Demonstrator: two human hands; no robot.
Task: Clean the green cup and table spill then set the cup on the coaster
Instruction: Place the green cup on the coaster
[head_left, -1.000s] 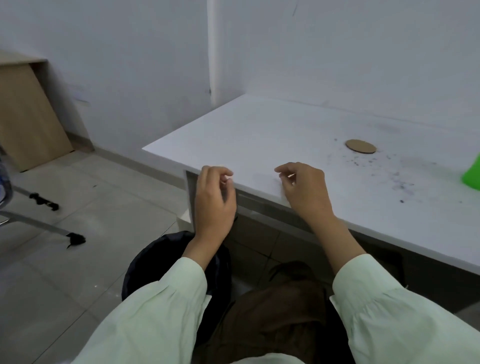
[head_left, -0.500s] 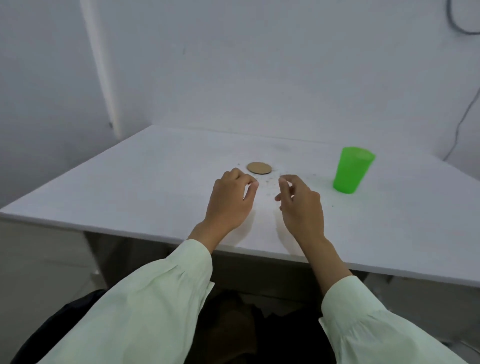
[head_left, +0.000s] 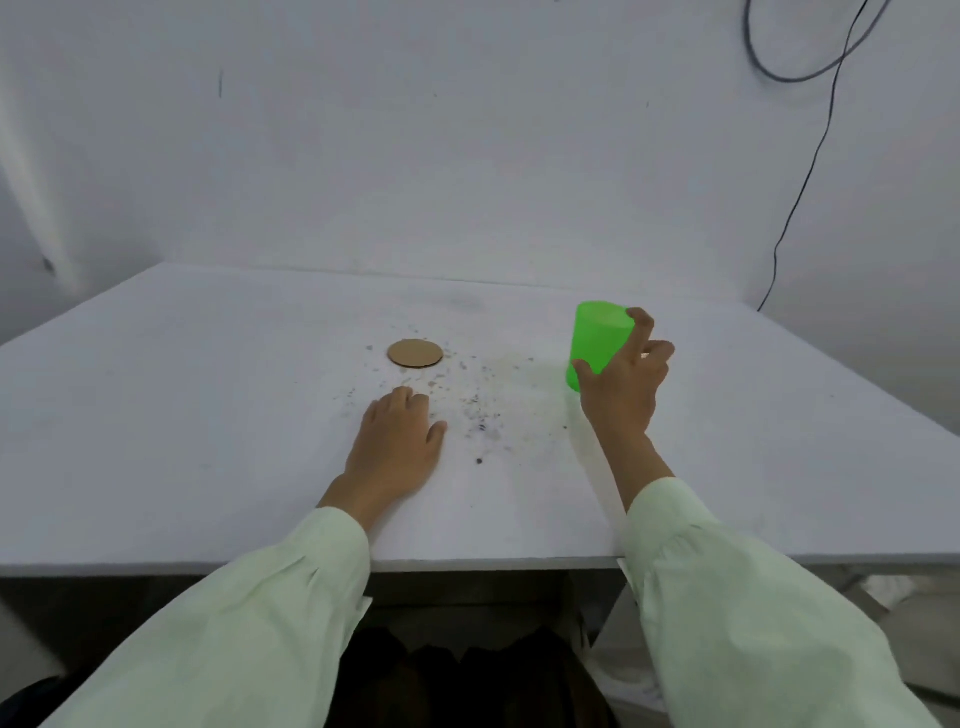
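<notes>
A bright green plastic cup (head_left: 597, 338) stands on the white table (head_left: 208, 415), right of centre. My right hand (head_left: 621, 389) is on its near right side: the thumb lies against the lower left wall and the index finger touches the rim, while the other fingers are spread. A round brown coaster (head_left: 414, 354) lies flat to the left of the cup with nothing on it. Crumbs and dark specks of spill (head_left: 483, 405) are scattered between the coaster, the cup and my hands. My left hand (head_left: 397, 447) rests palm down on the table, just in front of the coaster, holding nothing.
A white wall rises right behind the table. A black cable (head_left: 800, 192) hangs down the wall at the upper right. The table's front edge (head_left: 467, 564) runs just above my sleeves, with dark space under it.
My view swung right from the table's left corner to its middle. My right hand reached forward and to the right onto the cup. My left hand settled flat near the coaster.
</notes>
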